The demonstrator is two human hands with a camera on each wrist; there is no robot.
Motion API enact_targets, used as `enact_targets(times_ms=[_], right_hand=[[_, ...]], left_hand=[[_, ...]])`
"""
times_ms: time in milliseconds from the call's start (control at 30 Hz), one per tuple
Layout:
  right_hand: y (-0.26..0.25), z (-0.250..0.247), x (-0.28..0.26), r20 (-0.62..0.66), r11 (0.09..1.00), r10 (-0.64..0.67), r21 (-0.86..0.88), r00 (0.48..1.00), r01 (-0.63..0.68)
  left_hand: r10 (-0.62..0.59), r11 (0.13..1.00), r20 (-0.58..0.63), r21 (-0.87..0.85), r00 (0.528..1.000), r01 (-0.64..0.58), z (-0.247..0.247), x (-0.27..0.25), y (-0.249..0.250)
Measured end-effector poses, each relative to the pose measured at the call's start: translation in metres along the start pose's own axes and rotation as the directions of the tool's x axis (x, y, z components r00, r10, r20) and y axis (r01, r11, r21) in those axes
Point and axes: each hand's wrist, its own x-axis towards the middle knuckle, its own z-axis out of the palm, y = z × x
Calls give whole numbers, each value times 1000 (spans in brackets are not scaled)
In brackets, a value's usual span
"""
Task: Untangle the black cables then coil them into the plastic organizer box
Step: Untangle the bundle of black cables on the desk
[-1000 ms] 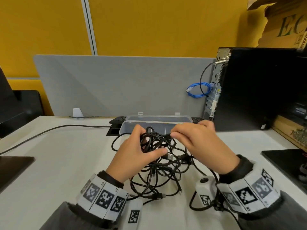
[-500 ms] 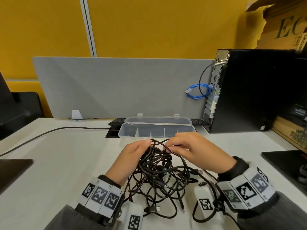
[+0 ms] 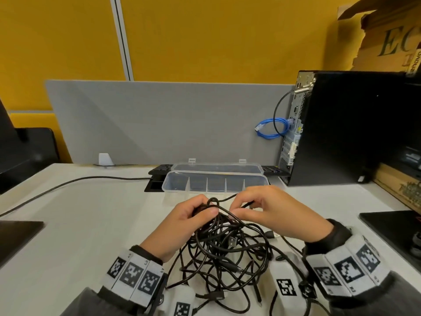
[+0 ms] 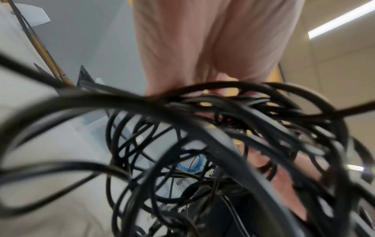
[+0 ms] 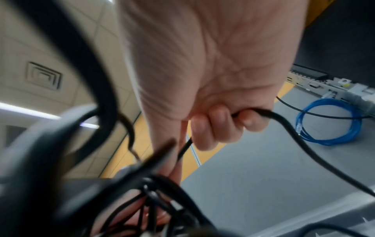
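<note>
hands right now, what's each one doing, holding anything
Left hand: fingers curled, gripping the top of the black cables tangle.
Right hand: pinching a single strand pulled from the same tangle.

left hand [image 3: 182, 221]: fingers curled, gripping | right hand [image 3: 271, 213]: pinching

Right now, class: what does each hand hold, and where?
Left hand grips the black cables at the tangle's top; right hand pinches one strand there.

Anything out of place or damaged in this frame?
Nothing damaged. The black cables are one knotted heap on the desk, held by left hand and right hand; the plastic organizer box sits open, with no cable inside.
</note>
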Motion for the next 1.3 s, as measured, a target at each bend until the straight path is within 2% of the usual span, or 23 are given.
enact_targets(times_ms=[67, 133, 233, 433, 567, 633, 700, 800, 900, 967, 1033, 1067, 1133, 1200, 1300], right_hand=[[-4, 5, 1, 11, 990, -43, -131, 999, 45], [-9, 9, 1, 36, 980, -76, -179, 996, 81], [-10, 14, 3, 31, 993, -76, -89, 997, 78], [-7, 21, 7, 81, 997, -73, 14, 994, 72], [-3, 8, 3, 78, 998, -63, -2, 995, 64], [0, -1, 1, 44, 998, -61, -1, 997, 61], [3, -7, -1, -20, 999, -47, 22, 999, 47], [6, -12, -2, -105, 998, -47, 36, 993, 51], [6, -12, 0, -174, 996, -71, 40, 982, 79], [6, -12, 0, -197, 993, -112, 4, 974, 115], [6, -10, 0, -194, 983, -180, -62, 964, 171], [6, -9, -1, -187, 976, -212, -98, 959, 196], [5, -5, 0, -160, 957, -256, -180, 953, 227], [2, -1, 1, -111, 940, -280, -234, 954, 248], [-3, 3, 0, -22, 974, -193, -127, 981, 189]], left_hand=[[10, 1000, -71, 18, 997, -9, 1, 2, -2], [33, 999, -159, 19, 987, -31, 4, 4, -3], [66, 997, -273, -16, 960, -73, 7, 5, -1], [142, 989, -373, 22, 917, -144, 4, 5, 0], [188, 979, -507, 26, 842, -202, -4, 7, 3], [202, 976, -532, 40, 822, -214, -7, 7, 5], [199, 977, -518, 43, 832, -208, -7, 6, 8], [172, 984, -410, 36, 896, -172, -13, 2, 9], [76, 997, -121, -24, 990, -79, -27, -4, 9], [-8, 980, -16, -200, 1000, 4, -30, -5, 14], [-108, 931, 1, -349, 994, 102, -27, -4, 22], [-140, 934, -8, -333, 990, 129, -24, -4, 24], [-145, 984, -40, -111, 989, 140, -19, -4, 22], [-58, 991, -48, 121, 997, 63, -15, -6, 18], [11, 993, -116, 118, 993, 3, -14, -6, 16]])
